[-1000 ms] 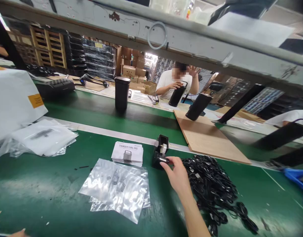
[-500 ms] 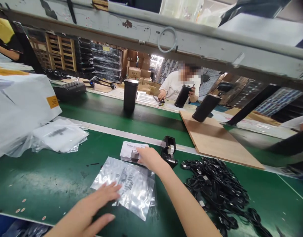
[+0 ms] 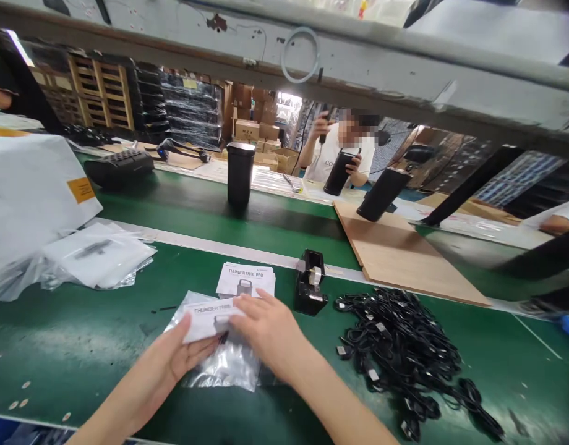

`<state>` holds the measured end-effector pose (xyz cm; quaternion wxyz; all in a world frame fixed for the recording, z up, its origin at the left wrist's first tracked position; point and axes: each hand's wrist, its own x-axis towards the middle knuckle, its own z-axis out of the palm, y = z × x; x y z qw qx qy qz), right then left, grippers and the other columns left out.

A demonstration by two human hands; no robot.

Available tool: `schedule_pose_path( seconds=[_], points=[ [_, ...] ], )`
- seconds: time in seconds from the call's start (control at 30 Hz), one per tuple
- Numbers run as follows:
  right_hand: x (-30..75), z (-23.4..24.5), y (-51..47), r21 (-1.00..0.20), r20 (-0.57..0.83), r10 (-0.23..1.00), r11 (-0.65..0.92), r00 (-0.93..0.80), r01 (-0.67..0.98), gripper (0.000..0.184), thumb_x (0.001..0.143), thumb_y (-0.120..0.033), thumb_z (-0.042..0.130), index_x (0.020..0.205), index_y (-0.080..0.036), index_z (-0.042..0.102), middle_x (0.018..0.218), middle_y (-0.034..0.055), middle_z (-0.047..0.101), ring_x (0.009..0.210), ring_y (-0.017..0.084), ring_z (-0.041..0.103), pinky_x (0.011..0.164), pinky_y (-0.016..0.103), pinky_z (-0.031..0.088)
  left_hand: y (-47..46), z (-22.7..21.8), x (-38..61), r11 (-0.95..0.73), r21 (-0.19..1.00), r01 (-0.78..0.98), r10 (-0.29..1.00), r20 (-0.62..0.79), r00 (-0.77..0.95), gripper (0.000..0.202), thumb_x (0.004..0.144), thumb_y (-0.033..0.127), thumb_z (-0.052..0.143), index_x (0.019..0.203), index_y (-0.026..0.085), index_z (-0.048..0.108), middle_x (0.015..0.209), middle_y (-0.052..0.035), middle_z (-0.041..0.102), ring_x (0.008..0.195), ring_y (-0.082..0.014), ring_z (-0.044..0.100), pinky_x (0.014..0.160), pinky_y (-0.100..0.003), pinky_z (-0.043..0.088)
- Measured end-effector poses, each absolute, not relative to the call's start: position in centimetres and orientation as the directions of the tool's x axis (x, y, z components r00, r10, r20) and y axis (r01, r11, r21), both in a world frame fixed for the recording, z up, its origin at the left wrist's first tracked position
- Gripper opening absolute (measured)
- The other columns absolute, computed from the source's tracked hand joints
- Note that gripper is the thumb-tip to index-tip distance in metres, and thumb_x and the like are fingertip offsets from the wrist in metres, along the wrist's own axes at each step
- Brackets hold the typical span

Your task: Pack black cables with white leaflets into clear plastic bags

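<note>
Between my two hands is a white printed manual (image 3: 205, 318) marked "THUNDER TRAIL", held above a clear plastic bag (image 3: 238, 364). My left hand (image 3: 180, 352) grips its left end, thumb on top and fingers beneath. The fingers of my right hand (image 3: 270, 330) are closed on its right end. Just behind lies a stack of the same manuals (image 3: 229, 277), with "THUNDER TRAIL PRO" and a speaker drawing on the top one. A black tape dispenser (image 3: 311, 290) stands to the right of the stack.
Black cables (image 3: 400, 346) lie heaped at right. Clear bags (image 3: 99, 250) are piled at left by a white sack (image 3: 38, 198). Black cylindrical speakers (image 3: 240, 176) stand on the green conveyor beyond, one on a wooden board (image 3: 414, 259). Opposite, a person (image 3: 326, 154) handles another speaker.
My right hand has brought a manual from the stack toward me, and my left hand has risen from the bag to grip it. The person opposite has raised one hand with a dark object.
</note>
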<state>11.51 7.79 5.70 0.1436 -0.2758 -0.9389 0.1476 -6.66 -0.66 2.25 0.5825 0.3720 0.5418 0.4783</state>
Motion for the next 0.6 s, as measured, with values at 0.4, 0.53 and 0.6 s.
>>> schedule_pose_path(
  seconds=[0.4, 0.53, 0.6],
  points=[
    [22.0, 0.7, 1.1, -0.93, -0.367, 0.929, -0.368, -0.041, -0.005, 0.035, 0.065, -0.047, 0.067, 0.078, -0.014, 0.062, 0.06, 0.0016, 0.059, 0.044, 0.008, 0.042, 0.039, 0.019, 0.033, 1.1, 2.4, -1.0, 0.194, 0.841, 0.506, 0.978, -0.206, -0.034, 0.028, 0.078, 0.048, 0.048, 0.078, 0.022, 0.059, 0.071, 0.0012, 0.058, 0.062, -0.0164, 0.054, 0.056, -0.027, 0.042],
    [23.6, 0.4, 0.5, -0.925, -0.379, 0.924, -0.38, 0.038, 0.024, 0.036, 0.062, -0.049, 0.068, 0.073, -0.016, 0.061, 0.062, 0.0022, 0.06, 0.045, 0.01, 0.043, 0.04, 0.021, 0.034, 1.9, 1.1, 0.0, 0.062, 0.566, 0.822, 0.997, -0.064, -0.032, 0.02, 0.073, 0.04, 0.057, 0.066, 0.022, 0.06, 0.075, -0.0006, 0.058, 0.066, -0.0185, 0.055, 0.055, -0.027, 0.037],
    [23.5, 0.2, 0.3, -0.938, -0.345, 0.937, -0.347, 0.058, 0.027, 0.037, 0.062, -0.05, 0.068, 0.071, -0.016, 0.06, 0.06, 0.0023, 0.06, 0.044, 0.01, 0.043, 0.039, 0.021, 0.033, 2.0, 0.8, 0.1, 0.052, 0.529, 0.847, 0.997, -0.068, -0.018, 0.021, 0.077, 0.036, 0.052, 0.064, 0.023, 0.062, 0.073, -0.0001, 0.058, 0.064, -0.0172, 0.056, 0.053, -0.026, 0.037]
  ],
)
